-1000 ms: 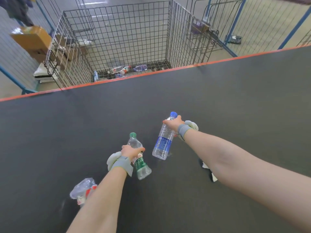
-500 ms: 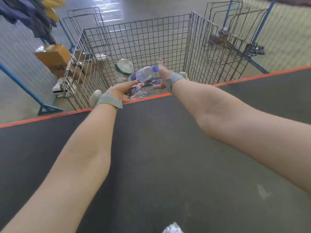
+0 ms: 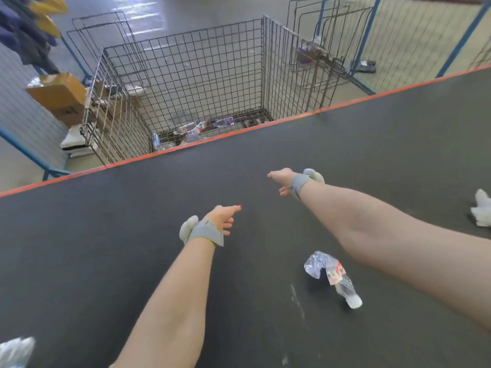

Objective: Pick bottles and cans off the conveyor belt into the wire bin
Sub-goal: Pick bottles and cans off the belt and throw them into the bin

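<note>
Step in hand, as judged: between picks, with nothing carried and a fresh grab due.

- Clear plastic item (image 3: 16,350), lower left corner of the conveyor belt (image 3: 93,248): blurred and cut off by the frame edge; it cannot be told whether it is a bottle.
- Crushed bottle (image 3: 332,277), clear with a red-and-white label and a white cap: lying on the belt under the right forearm, touched by neither hand. It is judged the nearest target; the right hand would need to be drawn back and lowered, and a light grip is called for, since the flattened body may slip.
- Left hand (image 3: 221,220): held above the belt, empty, fingers loose and spread.
- Right hand (image 3: 283,181): further out, empty, fingers relaxed and apart.
- White crumpled scrap (image 3: 482,211), right edge of the belt: kind not told.
- Wire bin (image 3: 212,62), just beyond the belt's orange edge: open-topped and mostly empty. A thin layer of bottles (image 3: 198,127) is seen on its floor; no can is made out.
- Cardboard box (image 3: 58,94): left of the bin, on the floor.
</note>
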Tool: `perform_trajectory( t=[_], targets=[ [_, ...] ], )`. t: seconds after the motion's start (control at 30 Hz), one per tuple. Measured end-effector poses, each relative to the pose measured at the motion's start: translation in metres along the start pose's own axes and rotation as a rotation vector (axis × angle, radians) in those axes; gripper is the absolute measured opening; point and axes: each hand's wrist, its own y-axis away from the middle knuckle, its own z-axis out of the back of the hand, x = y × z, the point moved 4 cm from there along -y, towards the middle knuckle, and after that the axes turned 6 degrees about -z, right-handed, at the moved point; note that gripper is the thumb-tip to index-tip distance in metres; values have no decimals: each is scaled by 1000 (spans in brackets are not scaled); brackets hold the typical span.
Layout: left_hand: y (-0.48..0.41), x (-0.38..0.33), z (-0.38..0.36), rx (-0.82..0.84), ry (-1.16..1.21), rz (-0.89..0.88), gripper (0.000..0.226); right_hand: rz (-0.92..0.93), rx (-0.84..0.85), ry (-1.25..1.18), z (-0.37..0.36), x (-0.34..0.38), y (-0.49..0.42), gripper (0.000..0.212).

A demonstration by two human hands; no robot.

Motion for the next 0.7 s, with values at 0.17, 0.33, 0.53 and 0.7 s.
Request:
perform_trajectory(
  t=[0.17,0.33,0.53,0.7],
  targets=[
    [28,37,-53,48,-13,43,80,-115,-129,387,67,-121,-3,67],
    [47,51,-106,88,-39,40,72,-257,-218,598,120,-214,34,69],
    [54,64,-171,159,-91,53,58,-204,-471,813,177,-288,26,56],
    [53,64,-221,197,-94,15,38,-49,-541,909,214,-295,47,35]
  ],
)
